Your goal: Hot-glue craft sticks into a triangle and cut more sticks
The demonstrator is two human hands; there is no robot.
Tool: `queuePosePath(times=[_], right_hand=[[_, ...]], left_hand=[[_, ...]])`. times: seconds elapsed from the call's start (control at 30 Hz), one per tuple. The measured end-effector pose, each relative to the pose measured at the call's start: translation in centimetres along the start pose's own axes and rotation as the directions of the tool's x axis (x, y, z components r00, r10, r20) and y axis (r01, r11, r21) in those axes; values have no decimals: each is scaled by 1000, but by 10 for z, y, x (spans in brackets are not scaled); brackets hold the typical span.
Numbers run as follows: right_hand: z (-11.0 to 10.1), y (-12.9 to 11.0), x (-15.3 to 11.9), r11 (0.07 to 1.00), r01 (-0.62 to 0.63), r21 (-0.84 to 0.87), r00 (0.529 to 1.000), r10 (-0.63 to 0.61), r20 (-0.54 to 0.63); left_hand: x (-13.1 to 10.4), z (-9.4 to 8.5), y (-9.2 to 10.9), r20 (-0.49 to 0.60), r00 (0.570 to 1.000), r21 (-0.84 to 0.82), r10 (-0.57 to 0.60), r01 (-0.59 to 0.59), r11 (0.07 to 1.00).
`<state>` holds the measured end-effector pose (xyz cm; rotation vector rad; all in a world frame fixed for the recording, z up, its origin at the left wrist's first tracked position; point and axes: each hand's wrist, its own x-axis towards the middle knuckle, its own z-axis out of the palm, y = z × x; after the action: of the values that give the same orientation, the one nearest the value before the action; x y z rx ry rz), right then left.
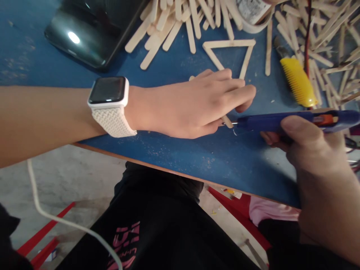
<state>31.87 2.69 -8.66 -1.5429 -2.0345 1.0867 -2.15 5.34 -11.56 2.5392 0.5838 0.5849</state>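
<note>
My left hand (208, 101), with a watch (109, 90) on its wrist, is closed on a wooden craft stick (227, 122) just above the blue tabletop. The stick's end shows below the fingers; most of it is hidden under the hand. My right hand (309, 140) is wrapped around a blue hot glue gun (264, 122). The gun's metal nozzle points left and meets the stick's end, with a thin strand of glue beneath it. Beyond my left fingers lie craft sticks joined in an angular frame (229, 44), partly covered by the hand.
Loose craft sticks (165, 30) are heaped at the back, and another pile (323, 41) lies at the right. A yellow-handled tool (299, 80), a roll of tape (255, 26) and a dark glossy object (92, 30) stand around. The table edge (168, 171) runs near my lap.
</note>
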Motion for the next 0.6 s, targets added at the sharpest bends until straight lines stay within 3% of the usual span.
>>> queuePosePath(times=[0.13,0.6], right_hand=[[2,-2,2,992,23,127,991,-6,-137],[3,-1,-1,992,-5,129,987,26,-159]], left_hand=[[0,0,0,8,1000,-29,-29,29,999],[-1,-1,-1,-3,1000,-41,-12,12,999]])
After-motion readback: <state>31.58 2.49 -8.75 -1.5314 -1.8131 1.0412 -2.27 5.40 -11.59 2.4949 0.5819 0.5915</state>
